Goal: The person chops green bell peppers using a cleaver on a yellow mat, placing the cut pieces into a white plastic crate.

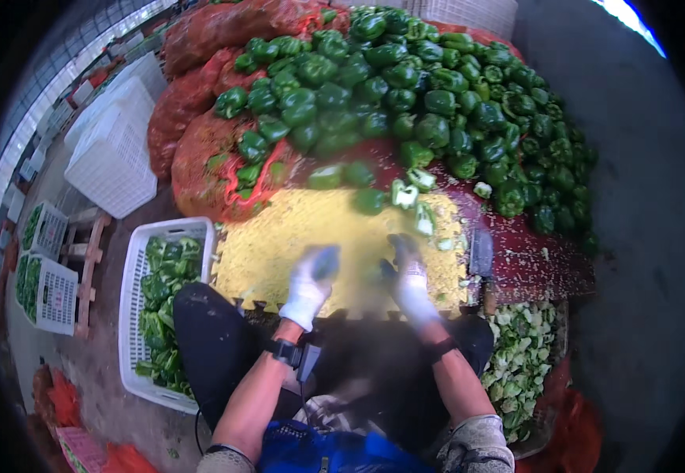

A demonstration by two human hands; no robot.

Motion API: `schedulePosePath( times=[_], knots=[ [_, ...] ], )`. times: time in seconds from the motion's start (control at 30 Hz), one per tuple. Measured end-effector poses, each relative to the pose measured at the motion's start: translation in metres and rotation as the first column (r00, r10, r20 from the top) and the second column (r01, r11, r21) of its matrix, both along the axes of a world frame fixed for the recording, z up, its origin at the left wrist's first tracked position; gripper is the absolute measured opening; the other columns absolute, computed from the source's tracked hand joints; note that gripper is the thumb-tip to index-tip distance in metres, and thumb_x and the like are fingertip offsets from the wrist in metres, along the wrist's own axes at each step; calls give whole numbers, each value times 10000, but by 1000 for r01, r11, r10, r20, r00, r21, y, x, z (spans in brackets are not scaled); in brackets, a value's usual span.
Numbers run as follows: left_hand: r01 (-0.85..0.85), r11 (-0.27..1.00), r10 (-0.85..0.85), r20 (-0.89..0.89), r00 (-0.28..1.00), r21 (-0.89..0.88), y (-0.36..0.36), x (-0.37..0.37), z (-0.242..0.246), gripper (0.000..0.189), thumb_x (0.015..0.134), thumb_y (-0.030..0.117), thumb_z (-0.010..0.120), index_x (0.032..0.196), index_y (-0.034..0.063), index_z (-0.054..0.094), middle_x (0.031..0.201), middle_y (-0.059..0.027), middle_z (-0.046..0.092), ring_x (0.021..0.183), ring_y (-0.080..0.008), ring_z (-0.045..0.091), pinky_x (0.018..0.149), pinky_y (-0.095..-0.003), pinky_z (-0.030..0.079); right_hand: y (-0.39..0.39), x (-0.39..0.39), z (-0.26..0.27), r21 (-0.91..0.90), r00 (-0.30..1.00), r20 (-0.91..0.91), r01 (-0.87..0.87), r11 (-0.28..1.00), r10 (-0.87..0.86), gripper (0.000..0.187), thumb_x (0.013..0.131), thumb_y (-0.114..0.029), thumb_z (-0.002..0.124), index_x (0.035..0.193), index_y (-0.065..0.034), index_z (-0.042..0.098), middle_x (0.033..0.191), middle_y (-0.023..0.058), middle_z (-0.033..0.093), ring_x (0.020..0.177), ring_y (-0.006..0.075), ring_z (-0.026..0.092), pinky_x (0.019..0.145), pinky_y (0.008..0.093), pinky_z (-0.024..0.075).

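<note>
My left hand (pixel 313 284), in a white glove with dark fingers, is over the yellow foam mat (pixel 271 236). Its fingers are curled and blurred, so I cannot tell whether they hold anything. My right hand (pixel 408 278), gloved alike, has its thumb and fingers apart and shows nothing in them. A smudged patch of the view lies between both hands. Beyond them are a green bell pepper (pixel 369 201) and cut pepper pieces (pixel 404 194) with pale insides. Right of the mat lies a cleaver-like knife (pixel 482 253) with a wooden handle (pixel 489 298).
Green bell peppers (pixel 401 77) are heaped at the back, beside red mesh sacks (pixel 200 154). A white crate (pixel 123 331) of cut peppers stands left of my knee; a bin (pixel 564 337) of pale cores stands right. White crates (pixel 115 159) and a wooden pallet (pixel 88 266) lie farther left.
</note>
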State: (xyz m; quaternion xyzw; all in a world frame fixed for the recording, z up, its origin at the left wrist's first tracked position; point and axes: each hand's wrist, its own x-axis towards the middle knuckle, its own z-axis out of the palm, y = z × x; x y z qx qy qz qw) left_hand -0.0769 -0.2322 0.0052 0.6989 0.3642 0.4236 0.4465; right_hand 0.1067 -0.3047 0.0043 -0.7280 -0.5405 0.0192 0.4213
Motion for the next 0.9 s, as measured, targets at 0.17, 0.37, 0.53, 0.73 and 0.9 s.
schedulePosePath(
  times=[0.17, 0.37, 0.53, 0.73, 0.9],
  knots=[
    [-87, 903, 219, 278, 935, -420, 7, -8, 18, 340, 801, -99, 591, 1098, 69, 601, 1089, -37, 603, 916, -99, 557, 774, -230, 478, 4, 64, -23, 195, 968, -206, 180, 964, -139, 394, 763, -37, 624, 1143, -40, 518, 1083, 181, 560, 987, 365, 556, 824, 409, 465],
    [-614, 785, 619, 74, 782, -79, 44, -145, 85, 388, 777, -72, 623, 1144, 44, 575, 988, -35, 605, 873, -113, 566, 768, -239, 480, 26, 108, -36, 15, 958, -284, -24, 1000, 27, 415, 755, -54, 614, 1162, -92, 538, 1064, 187, 587, 906, 348, 601, 780, 444, 490],
    [-742, 491, 871, -235, 432, 457, 45, -215, 94, 591, 782, 154, 716, 1305, 67, 454, 1329, -192, 409, 1101, -261, 505, 946, -385, 421, 48, 108, -42, -412, 969, 239, 43, 910, 63, 349, 868, -250, 561, 1163, -73, 511, 1053, 144, 600, 819, 330, 619, 721, 417, 511],
    [-92, 867, 270, 306, 913, -491, 9, -60, 52, 348, 887, 153, 594, 1221, 93, 520, 1054, -53, 577, 922, -194, 590, 795, -343, 522, 43, 57, -61, -11, 986, 36, -164, 986, 164, 316, 822, -62, 550, 1138, -60, 535, 999, 223, 600, 911, 405, 578, 800, 472, 471],
    [-52, 762, 254, 224, 941, -646, -5, -7, 5, 250, 868, 112, 620, 1116, 122, 590, 960, -11, 595, 796, -157, 596, 671, -314, 533, 36, 44, -30, 209, 969, -234, 128, 970, -78, 305, 848, -54, 577, 1148, -35, 527, 1046, 160, 592, 933, 311, 587, 806, 380, 484]
  ],
)
